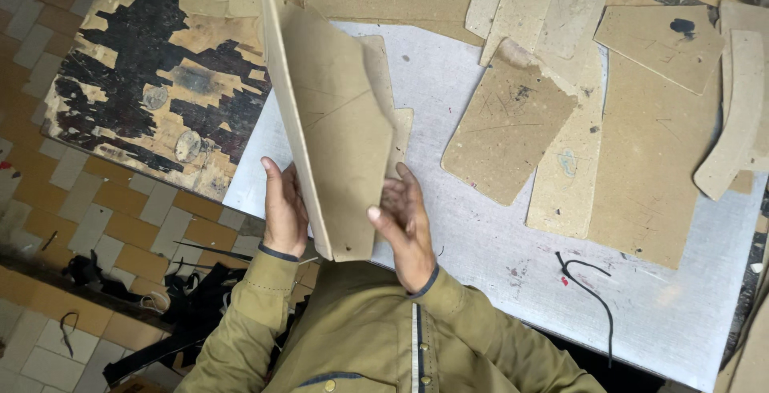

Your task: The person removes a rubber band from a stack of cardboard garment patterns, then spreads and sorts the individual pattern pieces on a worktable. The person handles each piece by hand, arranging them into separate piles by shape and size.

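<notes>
A stack of large brown cardboard sheets (pixel 336 120) stands tilted on edge over the near side of a pale grey table (pixel 481 241). My left hand (pixel 284 215) presses flat against the stack's left face near its lower corner. On the other side, my right hand (pixel 404 225) grips the lower right corner, thumb on the front sheet. Both olive-green sleeves come up from the bottom of the view. Smaller cardboard pieces show behind the front sheet.
Several flat cardboard pieces (pixel 509 124) lie spread over the table's right half, with a curved strip (pixel 733 120) at the far right. A black cord (pixel 589 281) lies near the table's edge. A worn, paint-flaked board (pixel 152 80) sits left, above a tiled floor with black scraps (pixel 184 305).
</notes>
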`<state>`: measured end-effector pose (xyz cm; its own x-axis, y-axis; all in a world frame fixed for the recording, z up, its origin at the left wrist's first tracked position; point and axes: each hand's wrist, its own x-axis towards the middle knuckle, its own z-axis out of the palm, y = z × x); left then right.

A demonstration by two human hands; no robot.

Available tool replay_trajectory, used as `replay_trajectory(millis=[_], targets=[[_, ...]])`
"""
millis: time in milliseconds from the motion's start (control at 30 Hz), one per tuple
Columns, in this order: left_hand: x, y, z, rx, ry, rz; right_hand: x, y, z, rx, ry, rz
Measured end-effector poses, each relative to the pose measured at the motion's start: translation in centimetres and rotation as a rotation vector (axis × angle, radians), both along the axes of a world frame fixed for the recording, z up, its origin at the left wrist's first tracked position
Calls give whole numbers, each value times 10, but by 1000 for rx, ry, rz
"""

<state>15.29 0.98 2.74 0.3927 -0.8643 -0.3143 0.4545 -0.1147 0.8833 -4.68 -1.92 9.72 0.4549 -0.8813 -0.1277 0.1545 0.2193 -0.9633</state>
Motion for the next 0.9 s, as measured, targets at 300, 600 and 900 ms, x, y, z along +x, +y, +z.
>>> replay_trajectory(millis=[300,600,900], targets=[[23,11,-44,-326,436,-137,-10,8,-29,-486,253,417],[14,18,-35,-292,352,-87,4,-1,-48,194,280,1],[11,21,-27,-351,440,-27,3,-15,-42,159,168,11]])
